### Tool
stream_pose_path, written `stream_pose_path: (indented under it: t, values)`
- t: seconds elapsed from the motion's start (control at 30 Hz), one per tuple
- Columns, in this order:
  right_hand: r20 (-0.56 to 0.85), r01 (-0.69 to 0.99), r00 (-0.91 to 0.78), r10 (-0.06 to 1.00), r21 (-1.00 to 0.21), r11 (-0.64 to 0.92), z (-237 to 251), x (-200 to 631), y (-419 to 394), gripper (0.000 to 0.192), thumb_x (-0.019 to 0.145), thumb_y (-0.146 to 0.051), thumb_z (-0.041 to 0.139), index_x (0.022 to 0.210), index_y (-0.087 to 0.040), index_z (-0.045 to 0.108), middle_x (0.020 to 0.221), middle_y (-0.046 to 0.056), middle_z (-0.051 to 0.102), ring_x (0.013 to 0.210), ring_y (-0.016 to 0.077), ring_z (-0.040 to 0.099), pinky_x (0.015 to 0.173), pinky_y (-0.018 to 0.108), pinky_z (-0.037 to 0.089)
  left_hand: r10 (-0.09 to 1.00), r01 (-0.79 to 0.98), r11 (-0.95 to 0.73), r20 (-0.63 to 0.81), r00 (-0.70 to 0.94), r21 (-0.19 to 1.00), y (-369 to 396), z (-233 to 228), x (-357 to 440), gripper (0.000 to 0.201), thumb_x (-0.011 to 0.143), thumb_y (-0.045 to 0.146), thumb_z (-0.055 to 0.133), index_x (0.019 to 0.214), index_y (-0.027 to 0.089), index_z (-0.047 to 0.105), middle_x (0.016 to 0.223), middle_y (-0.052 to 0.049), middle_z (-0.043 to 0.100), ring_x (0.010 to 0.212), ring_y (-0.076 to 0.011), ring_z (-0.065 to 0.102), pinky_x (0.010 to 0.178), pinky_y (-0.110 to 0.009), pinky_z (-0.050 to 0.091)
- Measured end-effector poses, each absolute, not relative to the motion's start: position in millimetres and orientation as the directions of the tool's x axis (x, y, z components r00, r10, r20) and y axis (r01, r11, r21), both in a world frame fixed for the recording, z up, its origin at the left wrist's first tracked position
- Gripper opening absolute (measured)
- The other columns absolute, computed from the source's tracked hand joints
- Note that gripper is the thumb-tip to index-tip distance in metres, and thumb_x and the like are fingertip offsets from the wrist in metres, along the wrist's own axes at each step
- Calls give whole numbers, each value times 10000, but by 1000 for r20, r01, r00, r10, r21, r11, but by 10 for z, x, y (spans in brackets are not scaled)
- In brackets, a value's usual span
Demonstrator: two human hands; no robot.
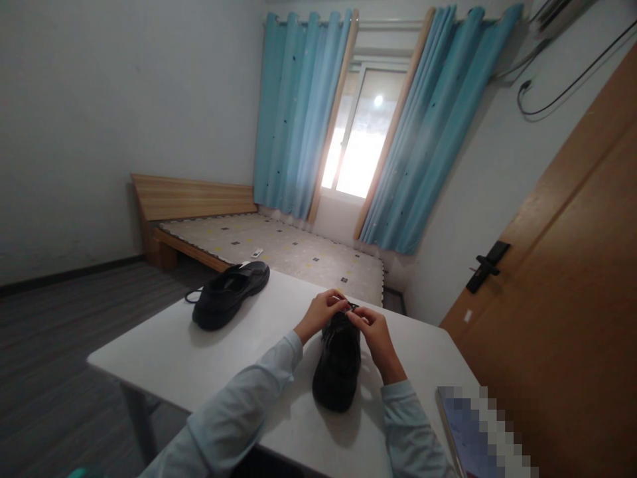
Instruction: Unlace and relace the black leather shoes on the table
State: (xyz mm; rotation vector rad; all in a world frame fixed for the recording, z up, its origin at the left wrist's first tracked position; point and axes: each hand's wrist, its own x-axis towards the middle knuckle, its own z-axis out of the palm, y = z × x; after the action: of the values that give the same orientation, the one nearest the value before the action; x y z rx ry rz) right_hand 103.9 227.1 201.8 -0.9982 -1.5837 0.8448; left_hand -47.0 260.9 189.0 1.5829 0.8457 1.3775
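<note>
A black shoe (336,373) stands on the white table (279,299) with its heel towards me. Over its far end, both hands meet at a dark shoelace (353,307). My left hand (324,311) comes in from the left, its thumb and fingers pinched at the lace. From the right, my right hand (372,330) pinches at the same spot, its fingertips almost touching the left ones. The lacing is partly hidden behind the fingers. Another black shoe (226,299) rests near the table's far left edge, a loop of lace sticking out beside it.
A flat booklet-like item (465,425), partly pixelated, lies at the table's right side. Beyond the table is a bed (298,245) with a small white object (257,253) on its mattress. A wooden door (557,279) stands on the right; blue curtains (303,113) flank the window.
</note>
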Motion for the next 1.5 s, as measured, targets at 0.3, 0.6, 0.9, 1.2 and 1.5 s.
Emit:
stream_pose_path:
  t: [0.3, 0.6, 0.9, 1.2, 1.5]
  values:
    - [426, 128, -60, 903, -894, 430, 1986, 1086, 2324, 244, 707, -412, 671, 733, -170, 664, 654, 4, 633, 655, 160, 564, 645, 285, 442, 858, 263, -486, 512, -40, 834, 2595, 1937, -513, 198, 675, 365, 673, 772, 193, 675, 782, -37, 679, 762, -188, 605, 709, -276, 455]
    - [462, 123, -15, 887, -879, 460, 1883, 1114, 2422, 281, 707, -452, 665, 767, -186, 596, 691, 5, 614, 672, 164, 569, 648, 289, 452, 861, 294, -490, 402, 312, 821, 2522, 2042, -552, 428, 771, 495, 504, 608, 136, 668, 557, 1, 615, 570, -128, 534, 548, -206, 373]
    - [453, 112, -11, 891, -885, 451, 1841, 1115, 2449, 244, 712, -412, 664, 766, -193, 569, 678, -7, 603, 652, 159, 562, 621, 277, 434, 832, 111, -423, 337, 440, 899, 2522, 2007, -532, 358, 696, 469, 634, 705, 117, 703, 621, -24, 652, 581, -132, 548, 552, -218, 394]
    - [477, 148, -24, 879, -867, 475, 1872, 1100, 2430, 246, 710, -412, 663, 757, -197, 554, 681, -6, 602, 642, 157, 562, 608, 274, 429, 814, 103, -467, 382, 437, 878, 2584, 1895, -512, 300, 645, 410, 702, 704, 117, 685, 638, -26, 642, 593, -124, 537, 568, -222, 393]
    - [490, 108, -65, 869, -863, 494, 1919, 1076, 2376, 195, 733, -351, 657, 783, -197, 549, 683, -11, 590, 669, 152, 575, 587, 251, 427, 826, 283, -542, 439, 355, 791, 2547, 1925, -478, 205, 649, 322, 704, 722, 139, 648, 706, 0, 623, 667, -118, 534, 641, -215, 417]
